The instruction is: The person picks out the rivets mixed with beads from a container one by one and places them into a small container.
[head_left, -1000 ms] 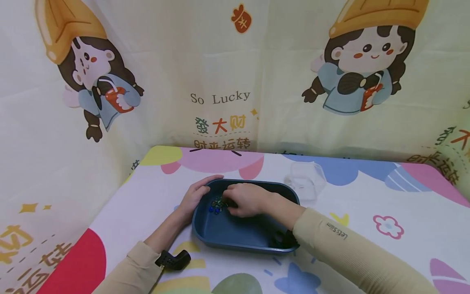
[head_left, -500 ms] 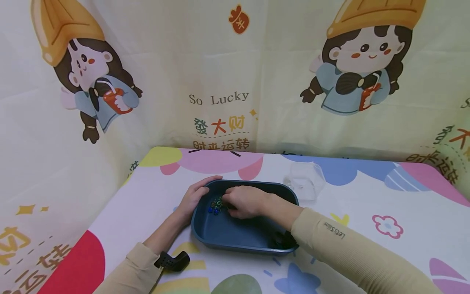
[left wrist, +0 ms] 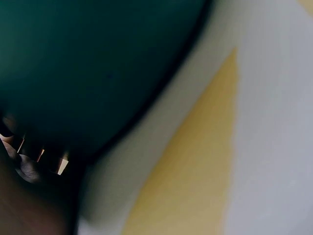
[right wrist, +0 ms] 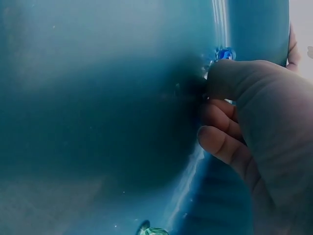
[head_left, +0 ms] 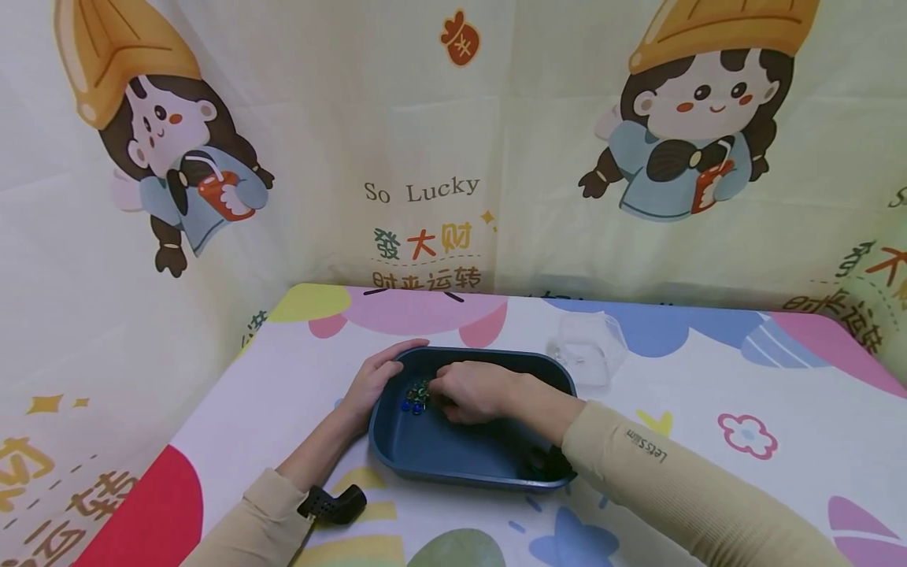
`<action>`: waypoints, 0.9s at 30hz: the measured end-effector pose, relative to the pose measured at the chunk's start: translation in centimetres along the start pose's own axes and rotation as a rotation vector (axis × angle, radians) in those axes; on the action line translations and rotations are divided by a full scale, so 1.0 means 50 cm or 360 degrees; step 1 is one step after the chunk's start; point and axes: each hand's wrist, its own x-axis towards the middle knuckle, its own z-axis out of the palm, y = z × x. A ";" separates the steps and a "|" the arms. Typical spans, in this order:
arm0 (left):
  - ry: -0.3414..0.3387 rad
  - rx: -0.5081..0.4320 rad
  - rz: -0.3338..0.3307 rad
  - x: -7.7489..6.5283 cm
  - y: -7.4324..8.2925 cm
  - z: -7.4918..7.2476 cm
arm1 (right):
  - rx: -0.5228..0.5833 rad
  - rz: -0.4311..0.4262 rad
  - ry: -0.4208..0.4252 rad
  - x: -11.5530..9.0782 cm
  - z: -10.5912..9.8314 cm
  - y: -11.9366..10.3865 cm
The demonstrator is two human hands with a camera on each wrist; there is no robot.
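Note:
A dark blue rectangular tray [head_left: 468,457] with rounded corners stands on the table. My left hand [head_left: 375,382] grips its far left corner, thumb over the rim and fingers along the outer side. Inside, a small cluster of blue and green glass marbles [head_left: 416,396] lies near the left end. My right hand [head_left: 473,391] reaches down beside them with curled fingers; I cannot tell whether a marble is between the fingertips. In the right wrist view a blue marble [right wrist: 226,54] shows just past the thumb, and a green marble [right wrist: 155,231] lies apart at the lower edge.
A clear plastic container [head_left: 588,350] stands behind the tray's right end. A patterned cloth [head_left: 673,378] covers the table, and a printed curtain [head_left: 425,118] hangs behind it. A black wrist device [head_left: 333,504] sits on the left sleeve.
My right hand has dropped very slightly within the tray, staying beside the marbles. The left hand keeps its place on the corner, and the head view has shifted a little.

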 end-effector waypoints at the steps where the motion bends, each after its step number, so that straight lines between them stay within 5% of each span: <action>1: -0.0001 -0.0001 0.0000 0.000 -0.001 0.000 | 0.0007 0.0005 -0.0003 0.000 0.000 0.000; 27: -0.0008 0.0009 0.0035 0.001 -0.005 0.000 | 0.0373 0.0103 0.0557 -0.055 -0.040 0.020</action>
